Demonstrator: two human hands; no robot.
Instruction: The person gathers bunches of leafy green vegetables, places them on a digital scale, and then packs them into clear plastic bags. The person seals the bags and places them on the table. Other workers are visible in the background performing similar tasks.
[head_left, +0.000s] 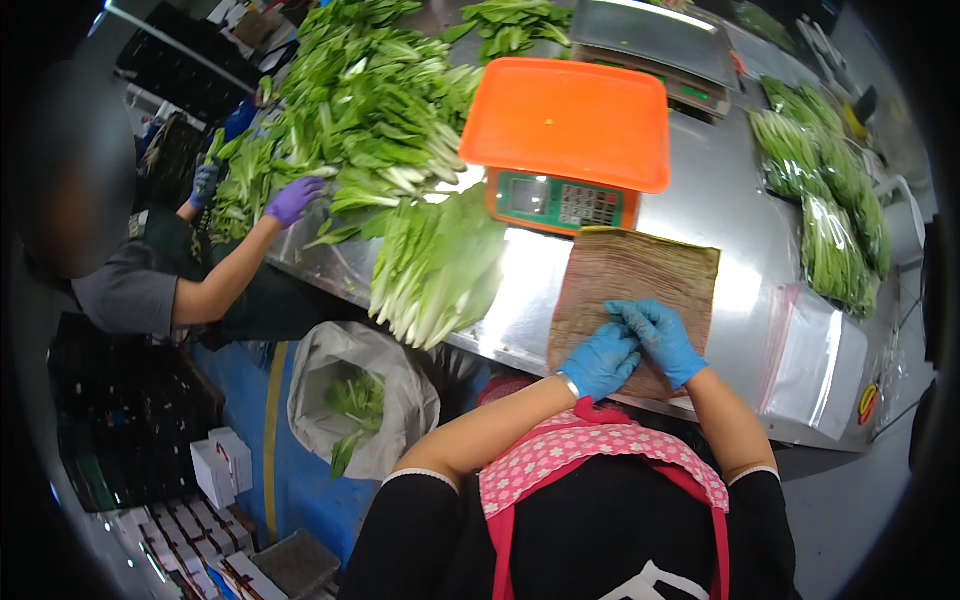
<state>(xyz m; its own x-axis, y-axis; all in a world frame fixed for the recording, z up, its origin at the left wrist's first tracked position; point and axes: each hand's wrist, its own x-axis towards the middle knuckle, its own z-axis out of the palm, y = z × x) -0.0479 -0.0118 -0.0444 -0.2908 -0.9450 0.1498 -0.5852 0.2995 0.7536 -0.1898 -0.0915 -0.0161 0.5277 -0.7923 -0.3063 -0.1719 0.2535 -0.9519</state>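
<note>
My left hand (598, 363) and my right hand (663, 339), both in blue gloves with dark smudges on the fingers, meet over a brown, wrinkled cloth (637, 270). The right fingers lie across the left ones, so whether anything small is between them is hidden. The cloth is spread flat at the front edge of the steel table (694, 195). Just beyond it stands an orange weighing scale (566, 124) with a keypad and display. To the left, a bunch of leafy greens (435, 270) with pale stalks lies at the table edge.
A large heap of greens (360, 112) covers the left. Beside it is a co-worker's purple-gloved hand (296, 201). Bagged greens (821, 195) and clear plastic bags (814, 364) lie right. A second scale (652, 45) stands behind. An open sack (315, 405) holding leaves stands below.
</note>
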